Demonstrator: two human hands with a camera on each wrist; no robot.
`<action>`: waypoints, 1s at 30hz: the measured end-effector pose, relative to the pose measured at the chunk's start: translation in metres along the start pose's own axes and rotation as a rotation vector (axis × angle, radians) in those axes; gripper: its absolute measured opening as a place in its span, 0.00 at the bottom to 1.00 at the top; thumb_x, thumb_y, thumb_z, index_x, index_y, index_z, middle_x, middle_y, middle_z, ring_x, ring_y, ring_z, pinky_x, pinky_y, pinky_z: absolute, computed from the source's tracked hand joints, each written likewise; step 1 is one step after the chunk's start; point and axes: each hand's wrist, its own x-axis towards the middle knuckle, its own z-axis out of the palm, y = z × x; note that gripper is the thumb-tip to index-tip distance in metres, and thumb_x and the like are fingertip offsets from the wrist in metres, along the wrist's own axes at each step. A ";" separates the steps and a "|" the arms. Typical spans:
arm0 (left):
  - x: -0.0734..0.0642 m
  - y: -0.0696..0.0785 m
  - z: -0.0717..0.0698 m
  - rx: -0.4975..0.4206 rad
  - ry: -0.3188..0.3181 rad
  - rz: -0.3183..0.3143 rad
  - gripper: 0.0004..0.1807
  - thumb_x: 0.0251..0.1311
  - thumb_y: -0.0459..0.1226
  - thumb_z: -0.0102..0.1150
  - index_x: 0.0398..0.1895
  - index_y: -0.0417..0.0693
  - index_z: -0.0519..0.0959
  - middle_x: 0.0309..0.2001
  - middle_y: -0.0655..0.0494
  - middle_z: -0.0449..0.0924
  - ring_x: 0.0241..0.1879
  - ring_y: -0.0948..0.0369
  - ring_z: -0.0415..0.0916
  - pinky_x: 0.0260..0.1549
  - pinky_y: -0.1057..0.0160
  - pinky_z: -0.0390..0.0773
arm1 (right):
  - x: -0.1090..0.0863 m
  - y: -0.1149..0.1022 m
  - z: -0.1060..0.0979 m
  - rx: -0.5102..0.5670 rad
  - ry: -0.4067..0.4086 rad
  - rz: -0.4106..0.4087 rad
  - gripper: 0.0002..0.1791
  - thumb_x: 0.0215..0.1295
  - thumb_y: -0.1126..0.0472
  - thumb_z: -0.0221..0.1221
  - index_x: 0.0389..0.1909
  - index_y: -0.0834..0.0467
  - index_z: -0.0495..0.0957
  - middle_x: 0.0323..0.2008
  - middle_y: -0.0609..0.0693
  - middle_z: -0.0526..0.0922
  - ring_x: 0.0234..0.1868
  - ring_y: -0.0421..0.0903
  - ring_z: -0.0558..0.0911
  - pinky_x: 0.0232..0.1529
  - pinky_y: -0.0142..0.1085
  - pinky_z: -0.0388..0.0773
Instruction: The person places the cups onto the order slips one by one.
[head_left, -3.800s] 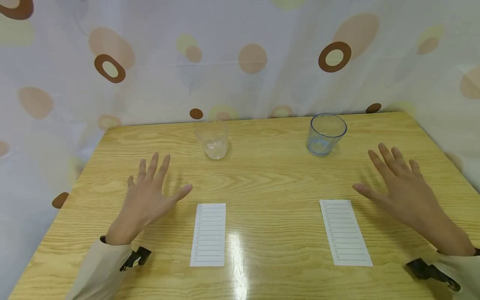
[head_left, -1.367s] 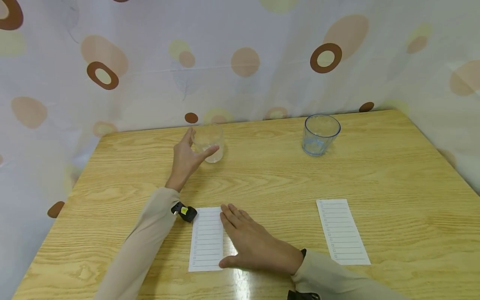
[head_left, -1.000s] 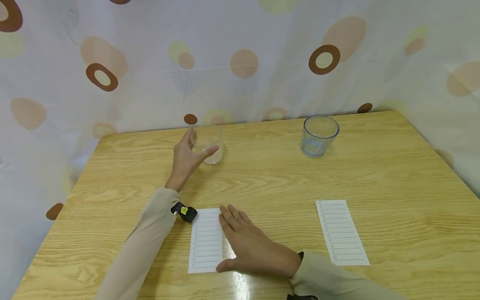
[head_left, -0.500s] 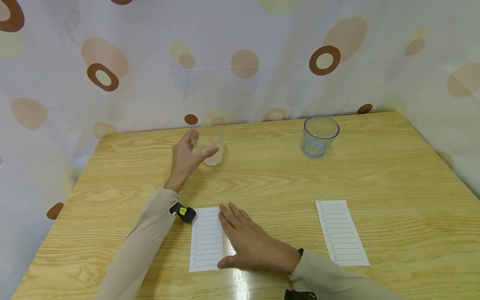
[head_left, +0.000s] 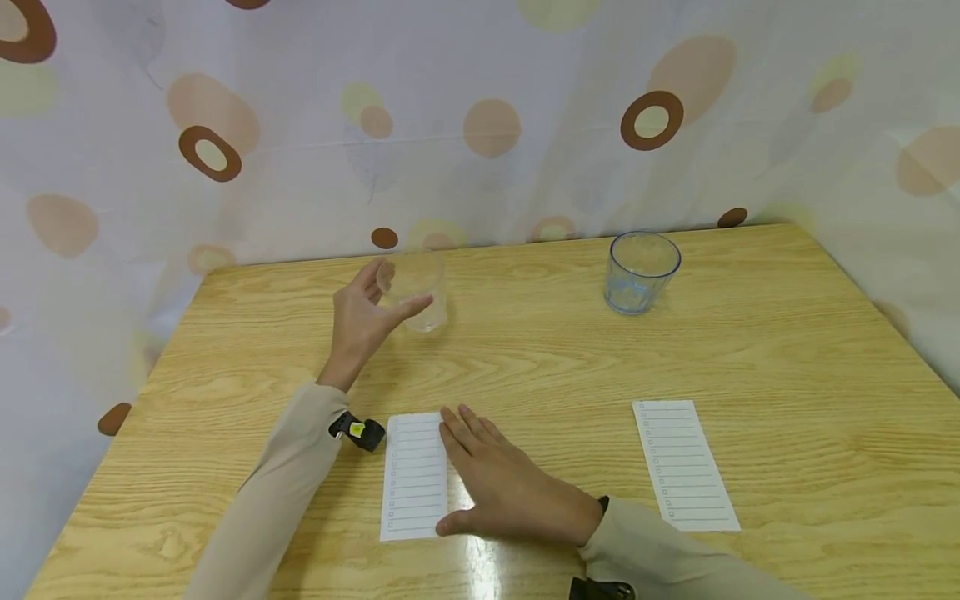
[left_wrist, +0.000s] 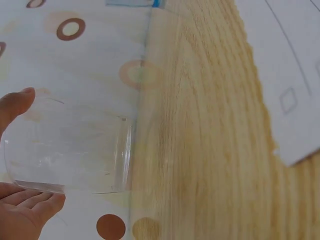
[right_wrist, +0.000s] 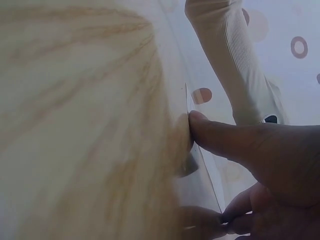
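Note:
A clear tumbler (head_left: 420, 287) stands at the table's back left, its rim leaning slightly left. My left hand (head_left: 360, 321) grips it, thumb across the front and fingers behind. In the left wrist view the tumbler (left_wrist: 80, 150) lies between thumb and fingertips. A narrow white checklist slip (head_left: 415, 479) lies nearer me on the table. My right hand (head_left: 506, 492) rests at the slip's right edge, fingers extended and thumb spread toward its lower corner. In the right wrist view, the thumb and fingertips of my right hand (right_wrist: 280, 165) meet the slip's edge.
A blue-rimmed tumbler (head_left: 640, 275) stands at the back right of the wooden table (head_left: 555, 358). Another checklist slip (head_left: 686, 467) lies in front of it. A patterned curtain (head_left: 315, 167) hangs right behind the table's back edge.
From spread over the table, both hands have moved: the left to the clear tumbler, the right to the left slip. Lately the left hand and the tumbler's rim have shifted slightly left.

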 end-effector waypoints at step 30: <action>-0.035 0.010 -0.018 -0.051 0.022 0.027 0.41 0.42 0.38 0.78 0.63 0.42 0.72 0.60 0.49 0.75 0.62 0.56 0.70 0.62 0.61 0.68 | 0.005 0.005 0.002 -0.017 0.014 0.002 0.60 0.53 0.33 0.63 0.73 0.68 0.49 0.76 0.59 0.41 0.76 0.56 0.40 0.73 0.48 0.45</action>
